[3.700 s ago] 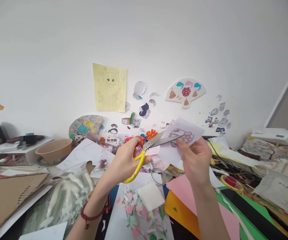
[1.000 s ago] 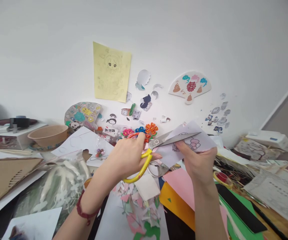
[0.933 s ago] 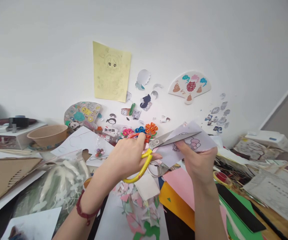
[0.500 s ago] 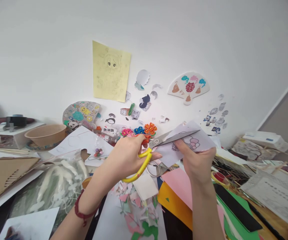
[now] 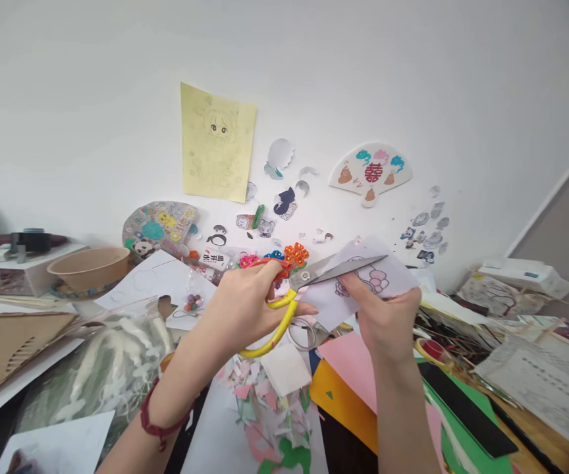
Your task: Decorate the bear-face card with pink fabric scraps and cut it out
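Note:
My left hand (image 5: 238,303) grips a pair of scissors (image 5: 305,276) by their yellow and red-orange handles. Their long metal blades point right across a white sheet of paper (image 5: 397,273), and the blades are somewhat apart near the pivot. On that sheet is a line drawing with pink rounded shapes. My right hand (image 5: 388,322) pinches the sheet from its lower right side, thumb just below the blades. Below both hands, pink, green and white paper scraps (image 5: 274,408) lie heaped on a white sheet.
Behind the scissors stand bright beaded flowers (image 5: 296,255). To the left are a bag of white strands (image 5: 111,355), a tan bowl (image 5: 89,266) and cardboard (image 5: 12,342). Pink paper (image 5: 351,362), orange paper (image 5: 344,408) and a black strip (image 5: 467,408) lie right.
Both hands, with the scissors and drawn sheet, appear slightly further left. More of the red-orange handle shows behind my left hand. Both grips stay the same.

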The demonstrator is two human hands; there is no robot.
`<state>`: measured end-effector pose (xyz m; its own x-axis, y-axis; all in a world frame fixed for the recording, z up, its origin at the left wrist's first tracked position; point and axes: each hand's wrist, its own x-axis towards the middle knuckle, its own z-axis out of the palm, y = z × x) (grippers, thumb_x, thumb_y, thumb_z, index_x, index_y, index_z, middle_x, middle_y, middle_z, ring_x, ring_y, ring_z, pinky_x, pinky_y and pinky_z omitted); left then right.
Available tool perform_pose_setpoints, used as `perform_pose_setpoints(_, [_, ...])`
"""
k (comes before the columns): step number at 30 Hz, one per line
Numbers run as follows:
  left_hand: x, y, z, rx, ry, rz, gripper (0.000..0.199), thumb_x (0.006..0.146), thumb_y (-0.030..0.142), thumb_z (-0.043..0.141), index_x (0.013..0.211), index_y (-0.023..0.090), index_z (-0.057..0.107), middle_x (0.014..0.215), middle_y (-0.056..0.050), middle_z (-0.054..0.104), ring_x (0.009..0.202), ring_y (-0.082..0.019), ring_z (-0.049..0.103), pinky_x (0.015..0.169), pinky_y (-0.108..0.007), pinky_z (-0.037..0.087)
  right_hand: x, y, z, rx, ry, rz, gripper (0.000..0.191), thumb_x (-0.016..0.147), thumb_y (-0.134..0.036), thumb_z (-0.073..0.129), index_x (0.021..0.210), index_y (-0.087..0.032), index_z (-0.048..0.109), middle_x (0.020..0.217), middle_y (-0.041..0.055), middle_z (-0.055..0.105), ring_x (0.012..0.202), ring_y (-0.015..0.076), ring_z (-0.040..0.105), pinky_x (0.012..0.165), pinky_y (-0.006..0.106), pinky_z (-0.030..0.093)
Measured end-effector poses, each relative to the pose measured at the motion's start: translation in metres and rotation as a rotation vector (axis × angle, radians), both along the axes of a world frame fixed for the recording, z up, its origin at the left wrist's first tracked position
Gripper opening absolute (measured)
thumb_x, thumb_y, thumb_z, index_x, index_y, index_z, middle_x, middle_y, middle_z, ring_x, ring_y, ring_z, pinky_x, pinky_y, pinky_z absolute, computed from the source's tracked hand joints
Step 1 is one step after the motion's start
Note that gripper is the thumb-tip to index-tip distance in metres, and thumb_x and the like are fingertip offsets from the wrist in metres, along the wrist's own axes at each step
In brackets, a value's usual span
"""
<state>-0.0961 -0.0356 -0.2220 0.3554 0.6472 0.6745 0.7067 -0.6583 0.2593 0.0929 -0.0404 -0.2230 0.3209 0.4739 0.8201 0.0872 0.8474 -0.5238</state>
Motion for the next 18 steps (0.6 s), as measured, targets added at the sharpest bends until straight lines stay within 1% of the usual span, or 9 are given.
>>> perform_pose_setpoints(2, [-0.001,-0.001,0.001,-0.019,-0.010,0.040,0.045,0.083,0.063,0.055,0.077,0.023,0.035,0.061,0.003,0.053,0.052,-0.015,0.048,0.054,-0.026,0.028,0.000,0.001,-0.001,-0.026,0.010,-0.004,0.022,0.071,-0.024,0.081,0.091,-0.019,0.075,0.094,0.0088,0.077,0.086,0.0274,0.073,0.082,0.046,0.061])
perform_pose_setpoints(4, [-0.001,-0.004,0.002,-0.099,0.004,0.072,0.045,0.083,0.064,0.055,0.081,0.023,0.035,0.059,0.003,0.053,0.052,-0.017,0.050,0.052,-0.026,0.028,-0.001,0.003,-0.003,-0.059,0.011,0.006,0.026,0.071,-0.025,0.081,0.095,-0.018,0.075,0.097,0.0089,0.077,0.090,0.0279,0.073,0.083,0.045,0.061])
perform_pose_setpoints(6, [-0.002,-0.006,0.002,-0.151,0.019,0.083,0.044,0.085,0.063,0.053,0.089,0.022,0.038,0.061,0.002,0.056,0.055,-0.020,0.054,0.052,-0.026,0.031,-0.001,0.006,-0.005,-0.092,0.006,0.038,0.027,0.072,-0.025,0.081,0.098,-0.018,0.074,0.098,0.0088,0.077,0.091,0.0273,0.073,0.083,0.044,0.061])
perform_pose_setpoints(7, [-0.002,-0.007,0.002,-0.150,0.020,0.080,0.045,0.086,0.063,0.052,0.096,0.021,0.040,0.063,0.001,0.057,0.057,-0.021,0.056,0.053,-0.027,0.032,-0.001,0.007,-0.006,-0.107,0.004,0.058,0.027,0.072,-0.025,0.081,0.098,-0.017,0.074,0.098,0.0090,0.077,0.090,0.0269,0.073,0.083,0.044,0.061])
perform_pose_setpoints(9, [-0.002,-0.007,0.002,-0.116,0.017,0.064,0.049,0.089,0.061,0.050,0.112,0.018,0.041,0.068,0.000,0.060,0.061,-0.022,0.059,0.055,-0.027,0.035,-0.001,0.010,-0.007,-0.128,0.008,0.080,0.026,0.072,-0.025,0.080,0.096,-0.016,0.074,0.097,0.0096,0.077,0.088,0.0265,0.073,0.081,0.044,0.061])
perform_pose_setpoints(11, [-0.002,-0.004,0.001,-0.059,0.040,0.040,0.052,0.092,0.059,0.047,0.124,0.019,0.041,0.071,0.000,0.062,0.063,-0.021,0.061,0.057,-0.027,0.037,-0.001,0.013,-0.008,-0.133,0.010,0.085,0.025,0.072,-0.025,0.080,0.095,-0.016,0.075,0.097,0.0102,0.077,0.088,0.0267,0.073,0.080,0.043,0.061])
perform_pose_setpoints(14, [-0.001,0.001,-0.002,0.038,0.131,0.031,0.049,0.096,0.058,0.041,0.128,0.020,0.047,0.080,-0.003,0.066,0.067,-0.021,0.062,0.058,-0.028,0.039,-0.003,0.014,-0.009,-0.103,0.029,0.087,0.025,0.072,-0.024,0.081,0.094,-0.017,0.075,0.097,0.0094,0.077,0.089,0.0264,0.073,0.082,0.042,0.061])
perform_pose_setpoints(18, [0.000,0.003,-0.004,0.114,0.259,0.025,0.054,0.101,0.055,0.027,0.128,0.013,0.048,0.093,-0.010,0.067,0.077,-0.024,0.066,0.060,-0.031,0.045,-0.006,0.009,-0.008,-0.048,0.046,0.097,0.022,0.072,-0.022,0.081,0.093,-0.018,0.076,0.094,0.0080,0.077,0.088,0.0262,0.073,0.084,0.043,0.060])
